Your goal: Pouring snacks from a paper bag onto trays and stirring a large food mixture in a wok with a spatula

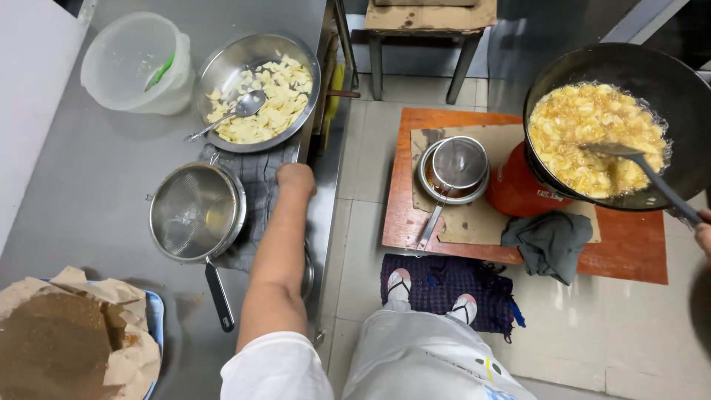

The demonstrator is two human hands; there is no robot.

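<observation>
My left hand [295,178] rests closed on the steel counter's edge, on a grey checked cloth [259,181], beside a mesh strainer set in a pan [196,212]. My right hand [702,233], only partly in view at the right edge, grips the handle of a long metal spatula [644,169] whose blade dips into a black wok [666,81] of yellow slices frying in bubbling oil [592,133].
A steel bowl of raw pale slices with a spoon [259,92] and a plastic tub [137,63] stand on the counter. Brown paper on a blue tray [67,341] lies front left. On the floor: wooden board [629,248], small strainer pot [453,169], red gas cylinder [511,189], grey rag [549,243], purple mat [444,285].
</observation>
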